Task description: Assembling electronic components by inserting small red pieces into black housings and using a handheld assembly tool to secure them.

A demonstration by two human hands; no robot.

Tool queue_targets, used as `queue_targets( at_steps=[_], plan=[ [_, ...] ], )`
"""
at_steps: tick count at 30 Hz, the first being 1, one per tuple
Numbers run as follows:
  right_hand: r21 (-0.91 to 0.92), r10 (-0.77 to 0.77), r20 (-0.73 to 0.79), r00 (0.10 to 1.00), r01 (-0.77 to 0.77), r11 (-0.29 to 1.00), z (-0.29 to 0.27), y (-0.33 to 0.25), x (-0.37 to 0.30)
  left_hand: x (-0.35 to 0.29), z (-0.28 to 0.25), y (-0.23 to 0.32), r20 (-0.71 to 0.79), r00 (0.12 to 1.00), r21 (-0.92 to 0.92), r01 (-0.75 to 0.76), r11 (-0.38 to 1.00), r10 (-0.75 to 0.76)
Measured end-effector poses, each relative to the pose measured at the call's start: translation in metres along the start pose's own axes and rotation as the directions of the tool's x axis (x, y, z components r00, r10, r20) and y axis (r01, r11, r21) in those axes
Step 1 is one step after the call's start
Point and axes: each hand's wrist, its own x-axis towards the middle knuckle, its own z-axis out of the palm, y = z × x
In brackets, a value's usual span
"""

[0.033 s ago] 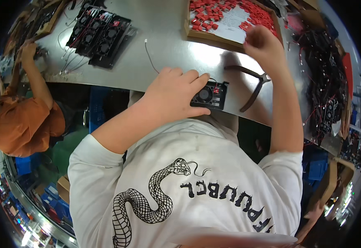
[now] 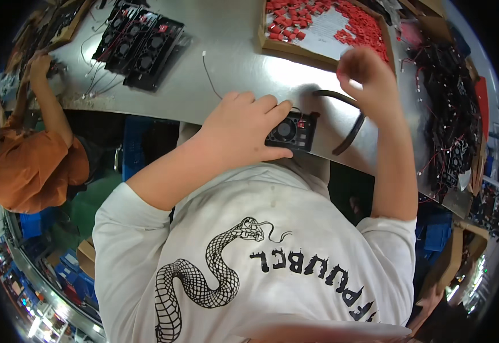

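Observation:
My left hand (image 2: pixel 241 128) holds a black fan unit (image 2: pixel 286 132) at the table's near edge, thumb on the near side and fingers over the far side. A small red piece sits on the unit's far right part. A thin wire (image 2: pixel 210 74) with a white end runs away from beneath my left hand. My right hand (image 2: pixel 372 83) is raised near the red parts box, its fingers curled in a pinch. A small red piece (image 2: pixel 340 73) shows at its fingertips. Dark-handled pliers (image 2: pixel 349 136) lie right of the fan unit, their joint hidden by my right hand.
A cardboard box (image 2: pixel 295 49) of small red parts and a paper sheet stands at the far right. Several black fan units (image 2: pixel 149 54) with wires lie at the far left. More black units (image 2: pixel 458 114) pile up at right. A person in orange (image 2: pixel 38 171) works at left.
My right hand has come slightly nearer to me from the red parts box and now covers the pliers' joint. My left hand stays on the fan unit.

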Motion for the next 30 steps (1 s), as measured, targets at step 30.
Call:
queue_targets(
  at_steps=[30],
  plan=[
    [-0.721, 0.037, 0.399, 0.916, 0.289, 0.630, 0.004, -0.007, -0.109, 0.001, -0.002, -0.009, -0.074, 0.997, 0.044, 0.010, 0.999, -0.007]
  ],
)
